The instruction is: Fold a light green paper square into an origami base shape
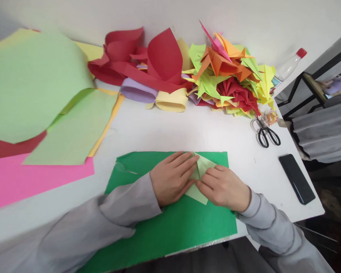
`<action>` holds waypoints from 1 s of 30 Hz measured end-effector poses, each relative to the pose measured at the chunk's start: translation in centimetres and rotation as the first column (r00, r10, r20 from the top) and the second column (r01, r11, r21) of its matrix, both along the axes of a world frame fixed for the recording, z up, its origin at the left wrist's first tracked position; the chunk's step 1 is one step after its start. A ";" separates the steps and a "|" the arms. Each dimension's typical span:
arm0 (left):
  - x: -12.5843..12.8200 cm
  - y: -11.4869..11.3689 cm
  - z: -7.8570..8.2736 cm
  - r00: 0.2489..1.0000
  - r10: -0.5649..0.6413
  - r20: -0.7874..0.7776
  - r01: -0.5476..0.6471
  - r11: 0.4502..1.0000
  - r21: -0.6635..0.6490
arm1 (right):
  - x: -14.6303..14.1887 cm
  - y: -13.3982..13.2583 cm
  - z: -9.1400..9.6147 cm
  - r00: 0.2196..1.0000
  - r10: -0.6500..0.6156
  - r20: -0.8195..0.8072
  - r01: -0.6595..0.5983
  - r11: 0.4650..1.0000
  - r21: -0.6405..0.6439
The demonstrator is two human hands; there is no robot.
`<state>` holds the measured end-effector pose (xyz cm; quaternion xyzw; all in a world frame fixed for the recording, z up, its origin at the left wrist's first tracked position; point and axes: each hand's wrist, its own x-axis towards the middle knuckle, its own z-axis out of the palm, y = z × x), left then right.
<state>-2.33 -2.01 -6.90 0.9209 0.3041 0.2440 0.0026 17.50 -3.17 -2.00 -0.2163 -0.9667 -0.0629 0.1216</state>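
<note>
A light green sheet of folding paper (197,195), partly folded, lies on a green board (170,235) in front of me. My left hand (174,176) rests on its left part, fingers stretched out flat over the paper. On the right side, my right hand (223,185) has its fingers curled and pinched on the paper by a fold line. Both hands cover much of the sheet, so its full shape is hidden.
Large coloured sheets (39,83) spread over the left of the white table (159,129). Rolled red paper (166,57) and a heap of folded paper pieces (224,72) stand along the wall. Scissors (268,136), a phone (297,178) and a bottle (288,64) lie at the right.
</note>
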 end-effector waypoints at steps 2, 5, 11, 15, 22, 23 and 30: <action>0.0 0.0 -0.1 1.000 0.000 -0.006 0.000 1.000 0.009 | 0.1 0.0 0.1 0.999 -0.041 0.015 0.041 0.999 -0.011; -0.1 0.0 -0.2 1.000 0.008 -0.019 -0.008 1.000 0.015 | 0.6 0.1 0.4 0.976 -0.204 0.071 0.208 0.976 -0.067; -0.2 -0.1 -0.2 0.999 0.024 -0.020 -0.025 1.000 -0.009 | 1.6 0.2 0.2 0.954 -0.234 0.189 0.254 0.963 -0.089; -0.3 0.0 -0.3 1.000 0.017 0.000 -0.017 1.000 -0.009 | 1.7 -0.2 -0.3 0.976 -0.161 0.145 0.171 0.984 -0.058; -0.8 0.8 -0.4 0.999 -0.046 0.017 0.045 0.999 0.024 | 1.9 -0.1 -1.4 0.994 -0.091 0.067 0.096 0.992 -0.080; -0.9 0.9 -0.4 0.998 -0.054 0.013 0.054 0.998 0.031 | 2.0 0.0 -1.4 0.995 -0.079 0.067 0.083 0.994 -0.067; -0.8 0.9 -0.2 0.998 -0.055 -0.039 0.055 0.998 0.006 | 2.4 0.3 -1.6 0.996 -0.020 0.086 0.021 1.000 -0.011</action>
